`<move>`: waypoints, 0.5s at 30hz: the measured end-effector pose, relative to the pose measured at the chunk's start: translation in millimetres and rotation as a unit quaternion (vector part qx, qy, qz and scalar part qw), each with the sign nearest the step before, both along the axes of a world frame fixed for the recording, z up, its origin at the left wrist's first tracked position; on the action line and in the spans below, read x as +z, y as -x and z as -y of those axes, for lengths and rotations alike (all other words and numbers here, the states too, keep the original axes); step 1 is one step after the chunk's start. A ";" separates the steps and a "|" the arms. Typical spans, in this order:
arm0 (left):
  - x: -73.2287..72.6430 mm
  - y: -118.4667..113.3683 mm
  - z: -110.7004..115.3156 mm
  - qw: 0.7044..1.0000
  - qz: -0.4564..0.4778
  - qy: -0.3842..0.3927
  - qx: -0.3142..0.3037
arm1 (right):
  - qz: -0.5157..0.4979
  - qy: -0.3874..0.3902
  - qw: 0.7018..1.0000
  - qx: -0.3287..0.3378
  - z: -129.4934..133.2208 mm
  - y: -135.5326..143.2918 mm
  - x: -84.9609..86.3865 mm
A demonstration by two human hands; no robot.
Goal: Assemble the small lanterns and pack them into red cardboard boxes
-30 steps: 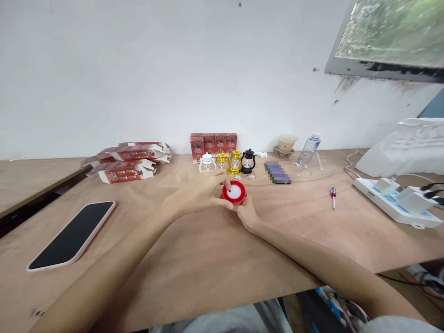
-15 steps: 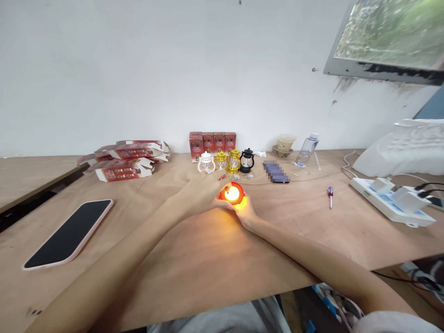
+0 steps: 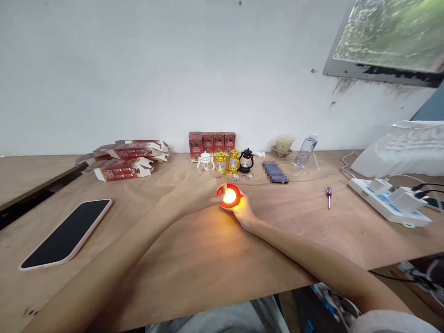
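Note:
A small red lantern (image 3: 239,198), its round end turned toward me, glows bright yellow-orange in the middle. My right hand (image 3: 244,213) is wrapped round its right and lower side. From the left, my left hand (image 3: 199,190) reaches to the lantern's rim with curled fingers; one fingertip lies over the glowing face, and the thumb is at the left edge. Behind my hands stand a white lantern (image 3: 206,162), two gold lanterns (image 3: 221,163) and a black lantern (image 3: 246,161) in a row, with small metal bits (image 3: 236,177) in front of them.
Red boxes (image 3: 213,141) stand behind the lanterns; flattened boxes (image 3: 125,169) are piled at left. A phone (image 3: 67,233) lies at front left. To the right are a blurred-out phone (image 3: 275,172), a cup (image 3: 284,143), a bottle (image 3: 305,151), a screwdriver (image 3: 329,197) and a power strip (image 3: 388,203).
The red lantern has shifted slightly left and tilted in my right hand. My left thumb has moved from beneath it to its left edge. The glow stays lit.

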State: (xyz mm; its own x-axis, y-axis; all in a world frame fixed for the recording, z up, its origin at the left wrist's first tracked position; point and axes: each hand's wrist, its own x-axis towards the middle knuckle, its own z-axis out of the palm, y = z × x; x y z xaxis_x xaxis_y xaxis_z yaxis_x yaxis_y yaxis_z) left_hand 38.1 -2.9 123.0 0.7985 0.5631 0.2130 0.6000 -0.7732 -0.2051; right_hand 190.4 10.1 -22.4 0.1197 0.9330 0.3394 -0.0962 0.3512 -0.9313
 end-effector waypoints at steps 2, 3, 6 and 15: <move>-2.0 -0.7 0.5 1.000 -0.004 -0.025 -0.007 | 0.004 0.002 1.000 0.003 0.7 0.3 0.7; -2.8 -0.9 0.6 0.999 -0.005 -0.035 -0.013 | 0.005 0.003 1.000 0.002 0.9 0.4 1.0; -4.3 -1.3 0.0 0.999 -0.013 -0.044 -0.019 | 0.009 0.003 1.000 0.000 1.0 0.7 1.1; -1.3 -1.3 -5.1 0.999 0.037 -0.007 -0.034 | 0.000 0.006 1.000 0.017 2.4 -0.2 1.5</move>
